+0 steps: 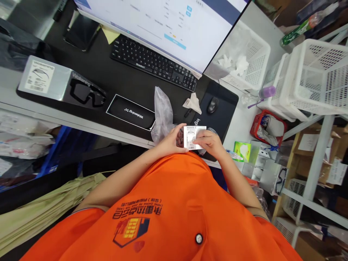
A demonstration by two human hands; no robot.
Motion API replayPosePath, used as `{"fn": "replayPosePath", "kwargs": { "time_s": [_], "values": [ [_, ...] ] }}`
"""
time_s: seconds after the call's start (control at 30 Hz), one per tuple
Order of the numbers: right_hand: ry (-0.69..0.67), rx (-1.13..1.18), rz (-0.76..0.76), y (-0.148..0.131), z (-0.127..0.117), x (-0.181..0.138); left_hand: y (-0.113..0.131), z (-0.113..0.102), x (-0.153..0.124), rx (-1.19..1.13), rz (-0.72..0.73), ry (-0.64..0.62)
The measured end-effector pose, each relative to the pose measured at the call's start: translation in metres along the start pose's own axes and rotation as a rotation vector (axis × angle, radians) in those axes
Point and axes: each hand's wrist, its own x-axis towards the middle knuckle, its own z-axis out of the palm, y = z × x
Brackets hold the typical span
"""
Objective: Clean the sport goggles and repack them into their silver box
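Note:
A silver box [201, 129] with a white printed label [191, 133] is held close to my body at the desk edge. My left hand [172, 142] grips the box from its left side, thumb along the lower edge. Fingers of my right hand [210, 142] are bent together over the right part of the label. The rest of the box below its labelled face is hidden. A clear plastic bag [163, 112] lies just beyond my left hand. Left of that bag lies a black Wakening case [132, 111].
Beyond my hands are a keyboard [152, 65], a monitor [163, 21], a crumpled tissue [193, 103] and a mouse [213, 105] on its pad. A larger Wakening glasses box [61, 81] lies at left. White baskets [320, 78] and a red basket [257, 121] stand at right.

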Motion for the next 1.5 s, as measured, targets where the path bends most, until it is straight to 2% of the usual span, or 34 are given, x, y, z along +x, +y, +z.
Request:
{"fn": "replayPosePath", "kwargs": {
  "time_s": [0.47, 0.7, 0.93, 1.13, 1.23, 1.33, 1.5],
  "values": [
    [-0.056, -0.100, -0.028, -0.006, -0.001, 0.002, -0.004, 0.001, 0.001, -0.003, 0.035, 0.016],
    [-0.021, -0.088, -0.054, -0.004, -0.001, 0.001, 0.000, 0.001, 0.000, -0.016, -0.010, -0.007],
    [0.100, 0.130, 0.195, -0.014, -0.005, -0.008, 0.001, 0.000, -0.001, 0.099, -0.014, 0.040],
    [0.317, -0.001, 0.336, -0.040, 0.012, -0.023, -0.004, -0.003, 0.002, 0.143, 0.003, 0.035],
    [0.439, -0.121, 0.419, -0.051, 0.022, -0.032, -0.007, -0.002, 0.006, 0.198, 0.055, 0.098],
    [0.508, -0.202, 0.429, -0.057, 0.030, -0.041, -0.008, 0.000, 0.010, 0.291, 0.152, 0.149],
    [0.434, -0.231, 0.332, -0.057, 0.039, -0.048, 0.001, 0.000, 0.010, 0.436, 0.334, 0.117]
  ]
}}
